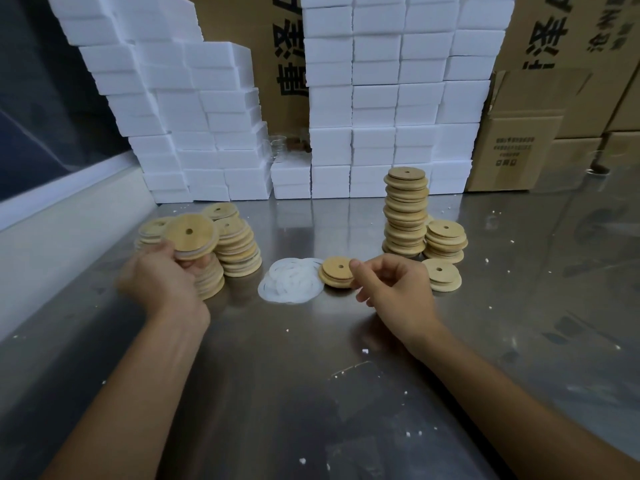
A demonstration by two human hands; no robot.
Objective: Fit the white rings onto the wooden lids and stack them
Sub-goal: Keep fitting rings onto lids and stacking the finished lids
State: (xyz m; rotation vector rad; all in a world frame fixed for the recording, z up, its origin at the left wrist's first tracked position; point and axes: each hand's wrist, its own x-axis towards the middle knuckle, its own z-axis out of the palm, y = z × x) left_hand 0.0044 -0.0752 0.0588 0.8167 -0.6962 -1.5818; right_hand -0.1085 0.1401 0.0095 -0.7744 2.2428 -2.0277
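Fig.: Left hand grips a wooden lid w/ a white ring round its lower edge, held tilted above the leaning lid stacks just beyond its fingers. Right hand is loosely curled, holding nothing; thumb tip sits at the edge of a short lid pile, contact unclear. Heap of white rings lies between the two hands on the steel table. Beyond the right hand: tall lid stack, shorter stack, and a low pile just right of it. White foam blocks and cardboard boxes fill the far side.
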